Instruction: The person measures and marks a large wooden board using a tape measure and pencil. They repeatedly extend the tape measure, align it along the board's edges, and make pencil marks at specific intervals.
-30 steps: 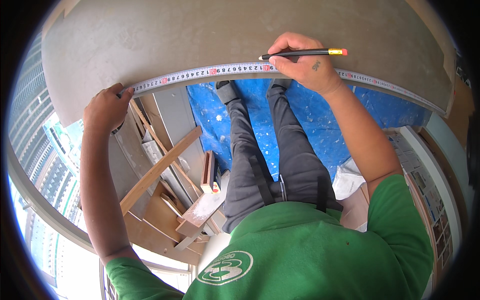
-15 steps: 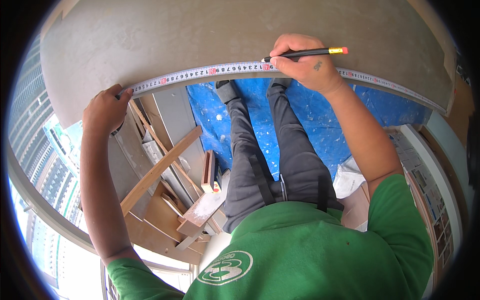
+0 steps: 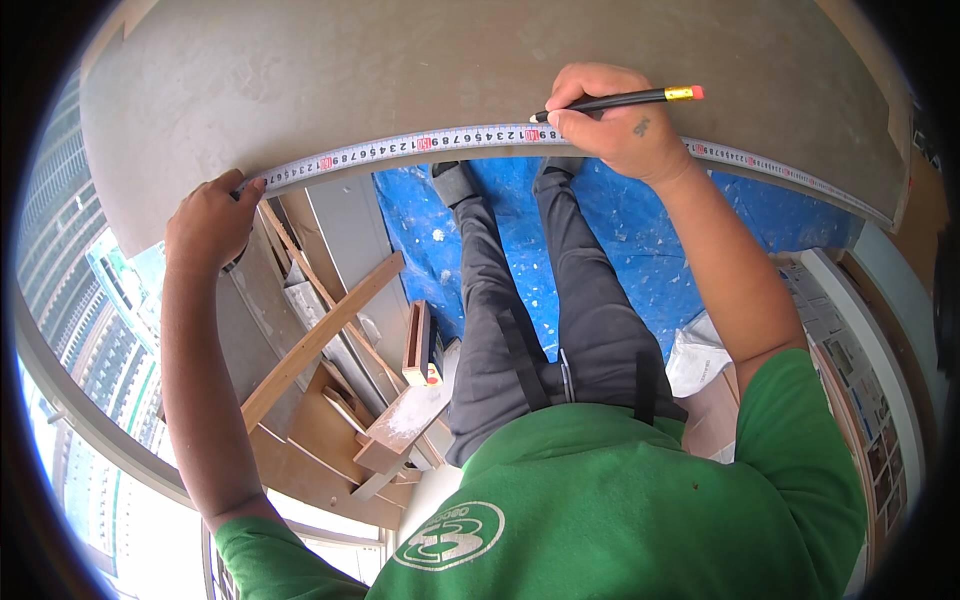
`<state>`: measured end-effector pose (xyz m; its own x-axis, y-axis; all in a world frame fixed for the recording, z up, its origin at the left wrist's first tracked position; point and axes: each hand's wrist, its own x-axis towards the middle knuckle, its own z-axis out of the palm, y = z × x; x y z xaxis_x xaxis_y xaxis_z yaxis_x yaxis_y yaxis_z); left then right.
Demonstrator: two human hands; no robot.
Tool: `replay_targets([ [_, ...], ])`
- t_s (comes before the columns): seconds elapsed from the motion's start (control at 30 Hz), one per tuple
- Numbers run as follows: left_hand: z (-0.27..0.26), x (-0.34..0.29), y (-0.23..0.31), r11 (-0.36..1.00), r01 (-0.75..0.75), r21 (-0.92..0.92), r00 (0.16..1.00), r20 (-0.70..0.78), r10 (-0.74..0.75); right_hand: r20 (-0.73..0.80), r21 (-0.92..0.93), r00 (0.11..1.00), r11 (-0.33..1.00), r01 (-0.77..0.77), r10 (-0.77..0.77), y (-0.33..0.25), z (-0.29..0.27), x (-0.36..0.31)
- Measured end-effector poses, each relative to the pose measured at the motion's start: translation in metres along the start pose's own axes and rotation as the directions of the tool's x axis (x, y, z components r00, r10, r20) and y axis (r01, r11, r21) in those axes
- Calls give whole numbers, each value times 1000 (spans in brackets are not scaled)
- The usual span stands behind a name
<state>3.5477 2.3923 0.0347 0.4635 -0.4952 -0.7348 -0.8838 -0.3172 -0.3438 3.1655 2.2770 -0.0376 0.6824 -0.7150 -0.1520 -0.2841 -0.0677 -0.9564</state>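
A large grey-brown board (image 3: 330, 75) spans the far part of the view. Along its near edge lies a white tape measure (image 3: 470, 138), pulled out from left to right. My left hand (image 3: 208, 220) is closed on the tape's left end, at the board's edge. In my right hand (image 3: 622, 125) is a black pencil (image 3: 635, 98) with a gold band and pink eraser. Its pale tip points left, just above the tape's far edge; whether it touches the board I cannot tell. The lower part of this hand rests over the tape and hides a stretch of it.
Beneath the board a blue sheet (image 3: 640, 270) with white specks covers the floor, where my feet stand. Left of my legs are wooden strips (image 3: 325, 335), panels and a small open box (image 3: 423, 343). A white bag (image 3: 697, 352) lies at right, near a white frame (image 3: 870, 345).
My right hand has shifted slightly to the right with the pencil, whose tip has moved right along the tape. The left hand and the tape stay in place.
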Motion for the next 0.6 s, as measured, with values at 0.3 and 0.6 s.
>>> replay_targets([
  [0.3,-1,-1,1,1000,11,2,1000,5,-11,2,15,1000,1000,12,-12,1,2,0],
  [0.6,-1,-1,1,1000,9,-7,1000,11,-9,26,-21,1000,1000,7,-6,1,3,-2],
])
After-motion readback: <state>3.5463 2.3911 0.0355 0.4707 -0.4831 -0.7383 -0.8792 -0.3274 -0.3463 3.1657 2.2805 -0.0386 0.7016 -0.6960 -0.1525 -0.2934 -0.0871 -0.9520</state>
